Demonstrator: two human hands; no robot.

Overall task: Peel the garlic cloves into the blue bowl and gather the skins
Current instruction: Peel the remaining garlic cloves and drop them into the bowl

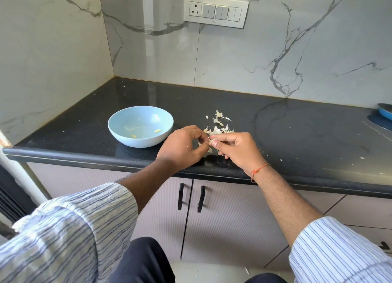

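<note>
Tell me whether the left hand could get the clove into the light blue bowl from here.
Probably yes: the left hand is right beside the light blue bowl, with only bare black countertop between.

Loose white sleeves (70, 229) with thin blue-grey stripes, rolled back to the elbows, cloth crinkled and bunched at the left cuff. Thin orange thread (259, 169) tied round the right wrist, with a small knot and loose ends. Bare forearms, hairy on the right. Dark navy trousers (144, 261) at the near edge.
</note>
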